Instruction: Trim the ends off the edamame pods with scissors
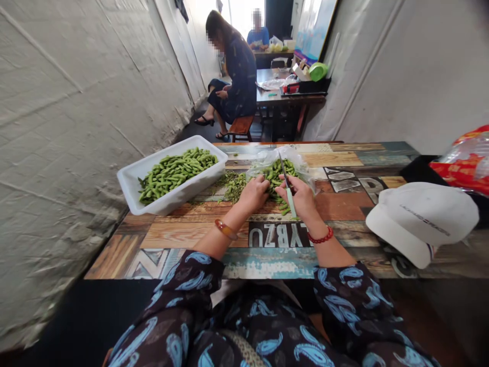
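Observation:
My right hand (300,193) is closed around a knife (291,203) with a pale green handle, its thin blade pointing away from me over the pods. Beside it, my left hand (254,193) has its fingers curled down at the pile; what they pinch, if anything, is hidden. Green soybean pods (275,176) lie heaped between and beyond both hands, partly on a clear plastic bag (301,159). A mound of small green trimmings (234,187) touches the left side of that heap. Further left, a white plastic tub (171,203) holds many more pods (173,173).
The wood-patterned table (198,232) carries a white cap (424,216) at right, near a red and clear plastic package (464,163). A wall (69,127) runs close on the left. Ahead, one person (240,71) sits on a stool by another table (273,76); another person (259,36) sits farther back.

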### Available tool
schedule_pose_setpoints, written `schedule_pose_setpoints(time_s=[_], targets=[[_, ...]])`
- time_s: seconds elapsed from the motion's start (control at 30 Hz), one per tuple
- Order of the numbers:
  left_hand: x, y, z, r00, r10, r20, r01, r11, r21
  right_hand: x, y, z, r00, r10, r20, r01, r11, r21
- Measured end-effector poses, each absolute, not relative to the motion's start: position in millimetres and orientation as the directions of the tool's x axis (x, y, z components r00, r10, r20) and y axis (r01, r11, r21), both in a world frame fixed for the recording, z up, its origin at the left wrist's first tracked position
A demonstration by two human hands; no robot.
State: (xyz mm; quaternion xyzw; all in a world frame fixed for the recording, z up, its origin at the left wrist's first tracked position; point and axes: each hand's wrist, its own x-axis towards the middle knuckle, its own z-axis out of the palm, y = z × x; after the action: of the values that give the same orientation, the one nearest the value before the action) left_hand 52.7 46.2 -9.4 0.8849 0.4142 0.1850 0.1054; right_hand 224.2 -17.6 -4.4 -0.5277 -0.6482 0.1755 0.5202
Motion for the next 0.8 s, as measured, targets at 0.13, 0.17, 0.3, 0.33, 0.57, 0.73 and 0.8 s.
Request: schedule_pose_setpoints(time_s=[0.13, 0.17, 0.3, 0.33, 0.57, 0.73, 0.8], targets=[[42.5, 35.6, -13.2, 0.494, 0.811, 0.315, 0.542, -0.57, 0.617, 224.1, -18.3, -4.6, 0.09, 0.873, 0.479, 0.511, 0.373, -0.775], [38.9, 32.8, -13.2, 0.428, 0.848, 0.313, 0.466, -0.504, 0.727, 224.2, -18.3, -4.9, 0.089, 0.875, 0.476, 0.512, 0.37, -0.776], [22.6, 21.2, -6.7, 0.281, 0.956, 0.084, -0.045, -0.074, 0.996, 224.8, -18.3, -7.8, 0.1, 0.879, 0.466, 0.527, 0.35, -0.774], [18.6, 18.5, -4.4, 0.298, 0.954, 0.021, -0.168, 0.031, 0.985, 224.8, -18.3, -8.7, 0.103, 0.88, 0.464, 0.531, 0.345, -0.774], [3.6, 10.6, -4.3, 0.361, 0.926, -0.114, -0.41, 0.267, 0.872, 221.5, -19.9, -14.2, 0.089, 0.904, 0.418, 0.515, 0.317, -0.796], [5.7, 8.0, -7.1, 0.341, 0.928, -0.149, -0.423, 0.293, 0.858, 218.3, -22.5, -14.8, 0.075, 0.92, 0.385, 0.52, 0.293, -0.802], [6.0, 6.4, -5.6, 0.334, 0.927, -0.173, -0.442, 0.316, 0.84, 215.9, -24.6, -14.1, 0.053, 0.925, 0.377, 0.524, 0.295, -0.799]])
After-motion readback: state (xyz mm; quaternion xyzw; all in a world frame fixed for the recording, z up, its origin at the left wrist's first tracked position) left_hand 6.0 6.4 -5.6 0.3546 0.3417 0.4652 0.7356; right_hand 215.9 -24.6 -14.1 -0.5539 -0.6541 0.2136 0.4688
